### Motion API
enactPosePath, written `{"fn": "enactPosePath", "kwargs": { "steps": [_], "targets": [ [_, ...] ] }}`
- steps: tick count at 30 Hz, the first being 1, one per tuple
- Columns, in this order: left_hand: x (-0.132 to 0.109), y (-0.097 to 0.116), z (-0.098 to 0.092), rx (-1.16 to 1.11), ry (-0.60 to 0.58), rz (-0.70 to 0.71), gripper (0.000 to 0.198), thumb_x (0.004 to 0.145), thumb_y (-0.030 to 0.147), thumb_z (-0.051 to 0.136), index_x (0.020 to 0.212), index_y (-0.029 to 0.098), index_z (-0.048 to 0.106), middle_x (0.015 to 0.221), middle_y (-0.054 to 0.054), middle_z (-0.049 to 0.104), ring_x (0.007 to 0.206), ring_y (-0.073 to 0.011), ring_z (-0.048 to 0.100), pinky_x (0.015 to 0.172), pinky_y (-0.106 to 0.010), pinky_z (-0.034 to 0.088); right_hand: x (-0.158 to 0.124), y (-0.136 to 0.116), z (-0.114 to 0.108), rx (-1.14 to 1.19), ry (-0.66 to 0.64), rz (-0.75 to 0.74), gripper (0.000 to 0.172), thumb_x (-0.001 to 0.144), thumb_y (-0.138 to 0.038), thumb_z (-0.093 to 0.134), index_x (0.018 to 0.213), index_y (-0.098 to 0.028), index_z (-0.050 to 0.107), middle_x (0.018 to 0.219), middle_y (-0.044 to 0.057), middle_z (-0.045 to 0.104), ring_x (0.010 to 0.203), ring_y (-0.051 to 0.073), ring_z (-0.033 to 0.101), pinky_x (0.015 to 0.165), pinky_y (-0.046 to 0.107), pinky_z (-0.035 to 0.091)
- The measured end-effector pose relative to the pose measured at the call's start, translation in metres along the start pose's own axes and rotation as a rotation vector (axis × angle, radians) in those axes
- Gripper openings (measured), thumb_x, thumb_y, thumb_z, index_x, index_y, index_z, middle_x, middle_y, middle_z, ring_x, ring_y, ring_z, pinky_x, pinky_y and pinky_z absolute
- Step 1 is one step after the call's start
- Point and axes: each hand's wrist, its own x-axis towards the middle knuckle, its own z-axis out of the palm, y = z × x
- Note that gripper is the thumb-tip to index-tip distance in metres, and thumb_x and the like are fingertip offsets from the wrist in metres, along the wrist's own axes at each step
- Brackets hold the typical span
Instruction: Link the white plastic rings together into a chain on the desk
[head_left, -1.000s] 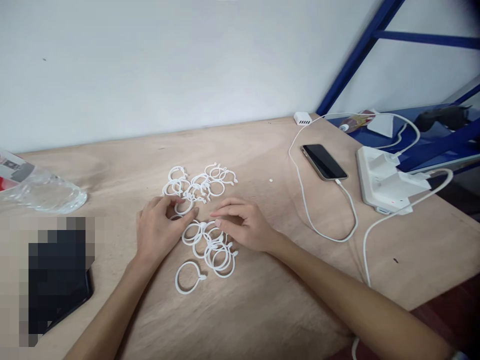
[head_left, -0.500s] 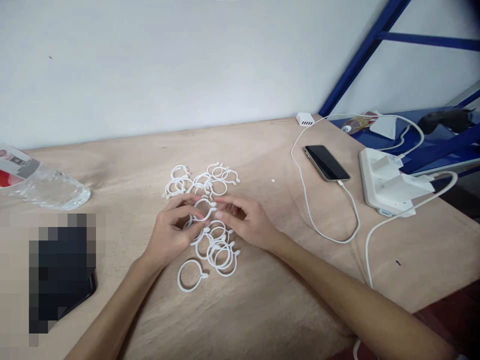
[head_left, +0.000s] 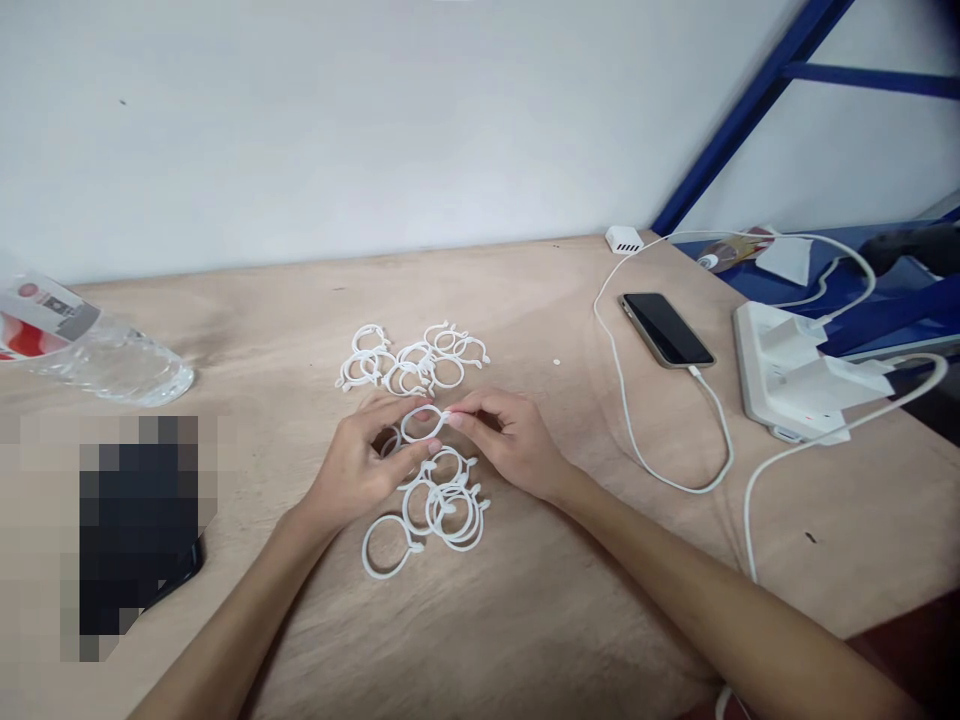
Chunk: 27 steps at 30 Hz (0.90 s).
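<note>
A white plastic ring is held just above the wooden table between both hands. My left hand pinches its left side and my right hand pinches its right end with thumb and fingertips. Right below the hands lies a near heap of several white rings, with one ring lying apart at its left. A second heap of several white rings lies farther off, just beyond the fingers.
A clear plastic bottle lies on its side at far left. A blurred dark object sits near the left edge. At right are a phone on a white cable, a white power strip and a blue metal frame.
Both hands have lifted one ring from between the two heaps and come together on it. The camera view has shifted slightly to the left.
</note>
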Motion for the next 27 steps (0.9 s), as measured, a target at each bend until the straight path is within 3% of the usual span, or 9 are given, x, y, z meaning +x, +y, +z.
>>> {"fn": "enactPosePath", "kwargs": {
  "steps": [6,12,18,24,27],
  "targets": [
    [-0.0001,-0.0006,-0.0009,0.004,-0.012,0.02,0.03,0.077,0.04,0.07,0.101,0.023,0.071,0.103,-0.008,0.071,0.095,-0.0252,0.062,0.084,-0.039,0.05,-0.0011,-0.0009,0.0004,-0.052,-0.02,0.002,0.014,0.088,-0.024,0.061,0.079,-0.017,0.069,0.075,0.002,0.067,0.068,0.013,0.058,0.064,0.027,0.045],
    [0.0009,0.0003,-0.0045,-0.059,-0.022,-0.008,0.041,0.073,0.047,0.072,0.107,0.023,0.071,0.105,-0.008,0.07,0.101,-0.0262,0.061,0.091,-0.041,0.047,-0.0007,-0.0016,-0.0012,-0.019,-0.028,0.019,0.012,0.088,-0.025,0.06,0.083,-0.018,0.069,0.078,0.002,0.068,0.069,0.013,0.059,0.064,0.027,0.045],
    [0.0033,-0.0068,-0.0038,-0.28,0.249,-0.265,0.05,0.088,0.059,0.049,0.1,0.016,0.071,0.105,-0.01,0.071,0.097,-0.0246,0.063,0.092,-0.04,0.049,-0.0013,-0.0057,-0.0052,0.029,-0.16,-0.096,0.013,0.082,-0.017,0.063,0.075,-0.019,0.073,0.081,0.004,0.069,0.079,0.016,0.063,0.071,0.03,0.049],
    [0.0049,-0.0062,-0.0052,-0.572,0.1,-0.326,0.042,0.084,0.052,0.058,0.094,0.012,0.069,0.09,-0.011,0.07,0.078,-0.0223,0.066,0.071,-0.037,0.055,-0.0004,-0.0057,-0.0022,-0.042,-0.017,-0.047,0.014,0.084,-0.017,0.061,0.08,-0.018,0.074,0.08,0.005,0.071,0.081,0.017,0.064,0.076,0.032,0.049],
    [0.0059,-0.0087,-0.0066,-0.39,0.31,-0.231,0.032,0.084,0.045,0.057,0.092,0.016,0.068,0.089,-0.008,0.068,0.083,-0.0222,0.065,0.077,-0.038,0.054,-0.0002,-0.005,-0.001,-0.072,-0.017,-0.038,0.013,0.083,-0.015,0.062,0.081,-0.019,0.074,0.081,0.004,0.072,0.08,0.017,0.064,0.075,0.032,0.049]
  ]
}}
